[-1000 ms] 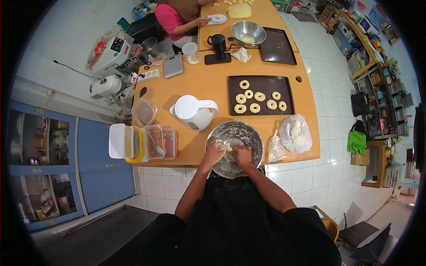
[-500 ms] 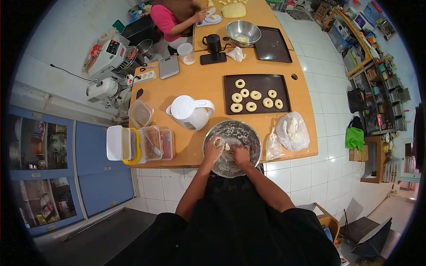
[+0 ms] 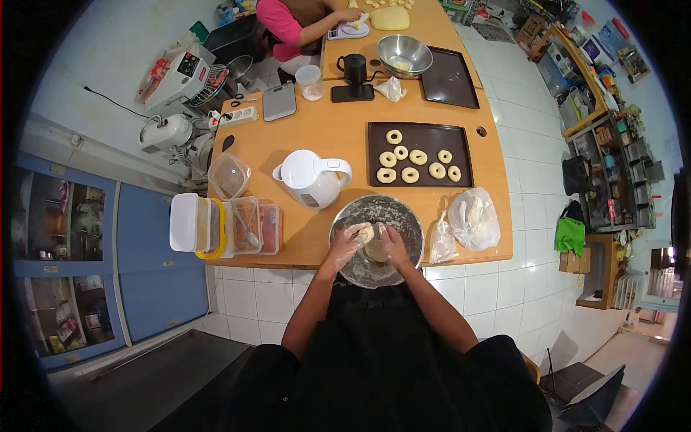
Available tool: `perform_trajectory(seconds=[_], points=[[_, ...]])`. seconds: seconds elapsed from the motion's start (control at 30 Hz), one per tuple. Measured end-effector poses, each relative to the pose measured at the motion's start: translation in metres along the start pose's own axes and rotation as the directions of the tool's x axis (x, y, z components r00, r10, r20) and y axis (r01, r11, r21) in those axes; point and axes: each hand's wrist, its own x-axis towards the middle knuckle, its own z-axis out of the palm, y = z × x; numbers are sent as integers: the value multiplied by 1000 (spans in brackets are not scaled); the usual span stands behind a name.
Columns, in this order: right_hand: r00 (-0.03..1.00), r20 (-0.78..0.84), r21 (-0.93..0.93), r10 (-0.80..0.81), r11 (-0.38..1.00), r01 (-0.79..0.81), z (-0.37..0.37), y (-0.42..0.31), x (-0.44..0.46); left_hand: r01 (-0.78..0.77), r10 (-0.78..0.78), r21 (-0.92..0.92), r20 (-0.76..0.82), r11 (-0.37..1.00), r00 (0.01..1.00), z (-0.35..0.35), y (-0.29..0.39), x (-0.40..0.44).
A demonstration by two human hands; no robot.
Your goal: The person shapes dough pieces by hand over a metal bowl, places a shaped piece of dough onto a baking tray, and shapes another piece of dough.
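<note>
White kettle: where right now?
Head view, left of centre: the kettle sits on the table, just beyond and left of the floury bowl, left of the dough-ring tray.

From where I stand, the wood-toned worktop [image 3: 309,129] bears, near end first: a large metal bowl [image 3: 404,225], overhanging the edge; plastic containers [image 3: 245,223], left; two plastic bags [image 3: 473,219], right. Beyond: white kettle [image 3: 311,178], dark tray [image 3: 425,137]. Farther: power strip [image 3: 237,117], grey scale [image 3: 279,103], second metal bowl [image 3: 404,50], second dark tray [image 3: 451,79].
</note>
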Motion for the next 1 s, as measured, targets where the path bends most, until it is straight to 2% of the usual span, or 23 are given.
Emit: perform_trajectory(seconds=[0.07,0.13,0.2,0.3,0.43,0.53,0.67,0.7,0.8,0.87,0.9,0.93,1.0], points=[[987,77,308,143,938,-160,3,-27,-8,-21,19,158,14,987,1000,7,-2,0],[967,136,491,213,833,-253,7,-40,-7,-55,39,340,55,939,998,20,-3,0],[959,154,577,237,766,-282,12,-49,-5,-26,7,250,78,968,997,37,-2,0],[953,235,625,193,720,-300,20,-54,-12,18,-32,117,115,993,993,58,7,0],[947,258,694,190,645,-319,35,-78,-37,61,-61,-87,1,994,998,49,5,22],[954,246,735,170,608,-298,27,-79,-35,65,-74,-148,-56,987,996,54,-20,29],[871,222,782,439,453,-428,12,-73,-20,89,-74,-190,81,978,994,77,-52,7],[866,246,768,436,458,-448,12,-78,-22,65,-23,-319,133,945,991,68,-84,17],[953,227,590,200,751,-298,31,-92,-42,126,-227,-568,-111,813,967,63,-83,38],[957,221,633,190,719,-289,33,-88,-47,251,-376,-532,-138,808,916,73,77,10],[952,241,667,190,680,-304,30,-104,-51,247,-372,-610,-86,753,924,72,84,11],[947,259,700,191,639,-320,27,-111,-53,231,-339,-585,-80,778,937,73,69,13],[941,154,767,302,564,-307,22,-111,-38,148,-192,-362,-88,920,977,78,8,21]])
